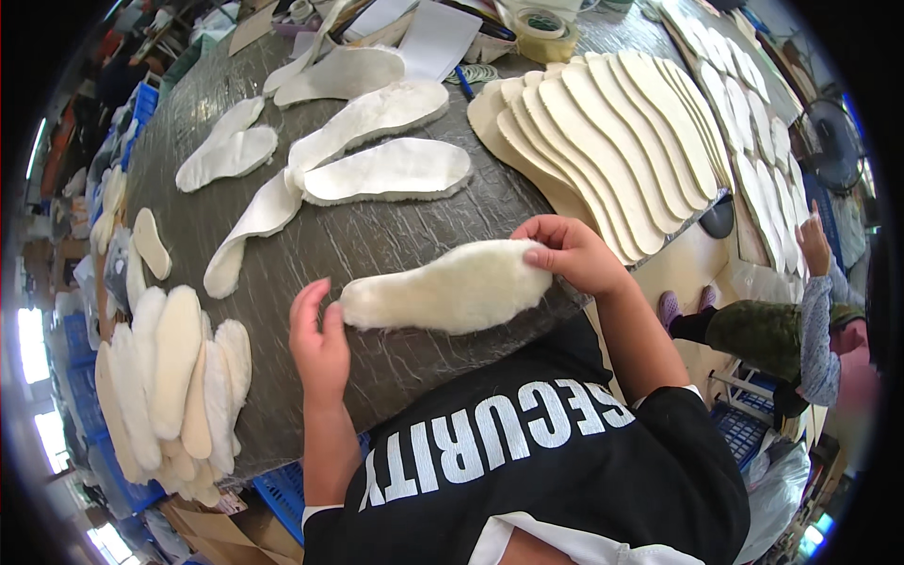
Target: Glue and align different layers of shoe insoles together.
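Note:
A cream fleece insole (447, 287) lies level before me, fluffy side up, over the near part of the dark table. My right hand (574, 256) pinches its wide end between thumb and fingers. At the narrow end, my left hand (320, 334) holds the tip with its thumb and fingertips. Just beyond are several loose white insoles (386, 171), some crossing each other, with fuzzy edges showing. A fanned row of cream insole pieces (603, 141) overlaps to the right of them.
A heap of insoles (174, 367) stands at the table's left edge. Tape rolls (541, 24) and white paper (438, 38) sit at the back. On the right, another person's hand (814, 245) is near a board of laid-out insoles (744, 113).

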The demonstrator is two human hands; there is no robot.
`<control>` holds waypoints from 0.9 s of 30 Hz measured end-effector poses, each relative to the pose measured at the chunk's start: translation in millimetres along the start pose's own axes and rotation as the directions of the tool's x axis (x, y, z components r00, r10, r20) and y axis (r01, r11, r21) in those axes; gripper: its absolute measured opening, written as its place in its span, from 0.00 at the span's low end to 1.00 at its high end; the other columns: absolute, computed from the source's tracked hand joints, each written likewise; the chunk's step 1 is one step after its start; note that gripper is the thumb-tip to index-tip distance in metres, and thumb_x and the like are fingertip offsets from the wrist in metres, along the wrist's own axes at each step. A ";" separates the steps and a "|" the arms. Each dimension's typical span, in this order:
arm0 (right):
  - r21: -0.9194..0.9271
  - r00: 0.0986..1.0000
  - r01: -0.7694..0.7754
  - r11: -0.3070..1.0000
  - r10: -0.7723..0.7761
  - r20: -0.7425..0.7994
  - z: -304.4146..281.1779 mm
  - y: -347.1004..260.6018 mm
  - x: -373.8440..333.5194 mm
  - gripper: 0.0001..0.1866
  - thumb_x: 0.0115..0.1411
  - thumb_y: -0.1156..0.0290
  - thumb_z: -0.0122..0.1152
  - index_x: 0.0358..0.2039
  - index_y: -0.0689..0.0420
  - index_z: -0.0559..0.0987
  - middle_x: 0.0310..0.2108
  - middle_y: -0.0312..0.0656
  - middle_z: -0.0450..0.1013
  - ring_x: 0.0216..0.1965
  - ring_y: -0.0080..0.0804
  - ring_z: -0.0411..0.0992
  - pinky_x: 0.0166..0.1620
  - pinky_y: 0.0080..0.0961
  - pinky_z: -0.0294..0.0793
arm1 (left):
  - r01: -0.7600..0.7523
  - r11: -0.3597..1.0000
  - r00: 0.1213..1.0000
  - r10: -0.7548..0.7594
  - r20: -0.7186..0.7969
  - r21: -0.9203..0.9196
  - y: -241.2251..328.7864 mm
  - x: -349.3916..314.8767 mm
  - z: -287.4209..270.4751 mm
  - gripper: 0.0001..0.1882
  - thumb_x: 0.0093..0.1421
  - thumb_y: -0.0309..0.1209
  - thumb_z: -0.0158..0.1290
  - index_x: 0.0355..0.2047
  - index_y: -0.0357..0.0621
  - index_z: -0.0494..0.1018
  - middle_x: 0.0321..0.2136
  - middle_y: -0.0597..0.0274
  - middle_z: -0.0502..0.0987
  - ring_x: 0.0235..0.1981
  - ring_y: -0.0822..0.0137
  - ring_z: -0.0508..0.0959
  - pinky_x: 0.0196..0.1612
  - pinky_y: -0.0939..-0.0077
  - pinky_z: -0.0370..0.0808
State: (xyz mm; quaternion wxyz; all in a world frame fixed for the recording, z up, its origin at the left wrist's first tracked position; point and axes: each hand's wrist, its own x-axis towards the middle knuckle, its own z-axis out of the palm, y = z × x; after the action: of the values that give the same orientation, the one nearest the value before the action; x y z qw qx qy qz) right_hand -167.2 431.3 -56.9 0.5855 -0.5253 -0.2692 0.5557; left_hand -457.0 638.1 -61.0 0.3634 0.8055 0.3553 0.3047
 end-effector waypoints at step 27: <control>0.470 0.962 -0.117 0.875 -0.019 0.274 90.0 3.9 30.5 0.27 0.71 0.59 0.40 0.64 0.63 0.57 0.50 0.48 0.70 0.46 0.37 0.75 0.46 0.37 0.77 | 0.711 -0.543 0.624 0.194 0.757 -0.447 35.7 136.7 80.5 0.15 0.67 0.33 0.42 0.39 0.30 0.70 0.24 0.63 0.68 0.23 0.70 0.69 0.27 0.77 0.69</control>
State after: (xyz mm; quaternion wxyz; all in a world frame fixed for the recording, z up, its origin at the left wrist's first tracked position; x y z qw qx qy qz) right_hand -242.3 487.6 -41.4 0.6411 -0.2889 -0.1858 0.6863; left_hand -307.4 699.6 -44.8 0.9963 -0.0156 0.0570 0.0620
